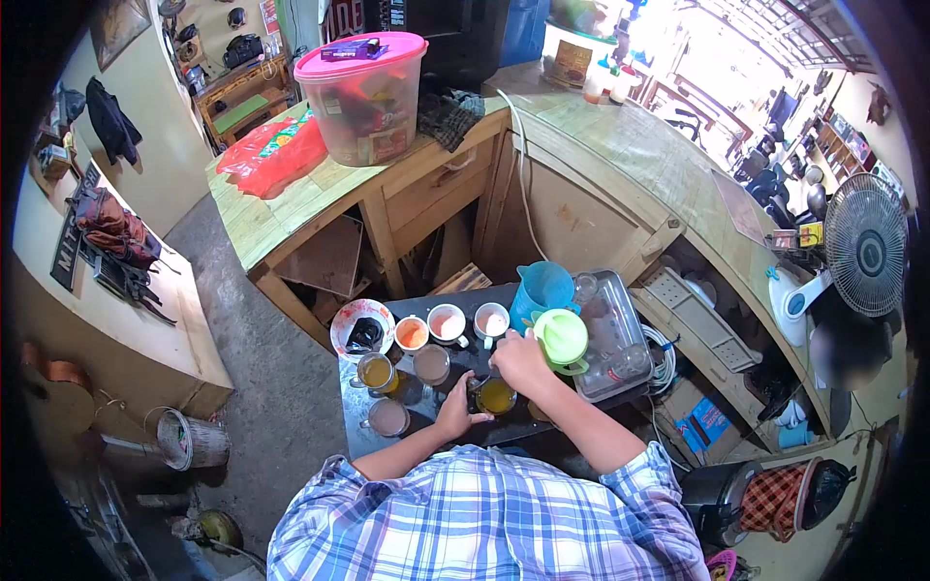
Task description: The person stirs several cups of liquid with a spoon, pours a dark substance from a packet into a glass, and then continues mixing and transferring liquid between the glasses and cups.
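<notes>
The left grip (pixel 457 411) is curled against the near-left side of a glass of yellow-green drink (pixel 497 396), thumb and fingers spread around it, on the low table (pixel 353 426). The right grip (pixel 519 356) is above and just beyond that glass, its fingers bunched together; whether they pinch something small or are simply closed, I cannot tell.

Just beyond the right grip stands a white cup (pixel 491 321), with a pale cup (pixel 447 324) and a cup with orange contents (pixel 411 334) in a row to its left. Past them, a patterned bowl (pixel 339 331) holds a black plastic bag (pixel 364 335). Beyond the left grip is a glass of brownish drink (pixel 431 365); to its left are a mug of yellow drink (pixel 375 372) and, nearer the person, another brownish mug (pixel 388 417).

Just right of the right grip sits a light green lidded pitcher (pixel 561 337), a blue pitcher (pixel 545 288) behind it and a clear plastic tray (pixel 606 385) farther right, holding clear glassware.
</notes>
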Action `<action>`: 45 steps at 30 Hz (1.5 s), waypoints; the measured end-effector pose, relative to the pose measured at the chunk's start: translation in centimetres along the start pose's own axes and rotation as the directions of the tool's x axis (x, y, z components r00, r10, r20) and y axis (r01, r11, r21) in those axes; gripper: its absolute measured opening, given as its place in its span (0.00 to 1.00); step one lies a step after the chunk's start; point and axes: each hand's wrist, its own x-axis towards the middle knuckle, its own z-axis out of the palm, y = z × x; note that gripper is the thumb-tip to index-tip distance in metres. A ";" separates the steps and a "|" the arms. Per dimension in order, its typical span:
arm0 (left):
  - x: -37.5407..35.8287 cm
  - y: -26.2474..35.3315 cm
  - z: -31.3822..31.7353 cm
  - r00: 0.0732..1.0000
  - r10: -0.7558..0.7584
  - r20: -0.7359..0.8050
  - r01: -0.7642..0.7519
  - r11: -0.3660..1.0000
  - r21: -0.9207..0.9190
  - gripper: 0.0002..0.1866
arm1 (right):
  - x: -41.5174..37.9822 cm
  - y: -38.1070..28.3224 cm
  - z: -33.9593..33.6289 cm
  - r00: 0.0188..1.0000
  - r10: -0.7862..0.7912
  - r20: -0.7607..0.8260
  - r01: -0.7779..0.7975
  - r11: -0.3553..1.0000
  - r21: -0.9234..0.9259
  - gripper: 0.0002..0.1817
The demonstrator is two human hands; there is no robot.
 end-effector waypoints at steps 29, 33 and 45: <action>-0.6 0.8 0.3 0.998 -0.051 -0.030 0.052 0.998 0.029 0.56 | -12.3 -2.6 5.7 0.731 0.573 -0.371 -0.366 0.788 0.496 0.12; -0.7 0.6 0.3 0.998 -0.041 -0.038 0.043 0.999 0.033 0.54 | -9.7 -4.0 5.1 0.808 0.486 -0.332 -0.243 0.789 0.564 0.11; -0.9 0.9 -0.5 0.997 -0.077 -0.006 0.077 0.994 0.071 0.48 | -12.5 -1.0 4.9 0.770 0.550 -0.322 -0.349 0.787 0.509 0.11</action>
